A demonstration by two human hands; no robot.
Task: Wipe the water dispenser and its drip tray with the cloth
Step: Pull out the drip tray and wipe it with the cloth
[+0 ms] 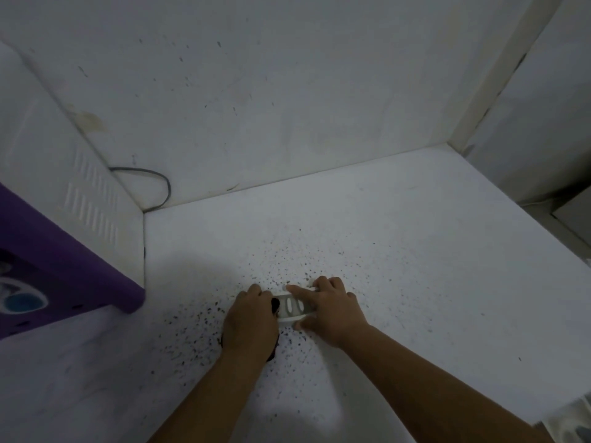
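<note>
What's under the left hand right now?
A dark cloth shows at the left hand's edges; most is covered. Beside it, the right hand holds the white slotted drip tray.

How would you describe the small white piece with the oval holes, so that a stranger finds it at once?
Start at the purple and white water dispenser on the left, then move right across the speckled white counter to the two hands. The drip tray lies between the left hand and the right hand. It alone has oval slots.
</note>
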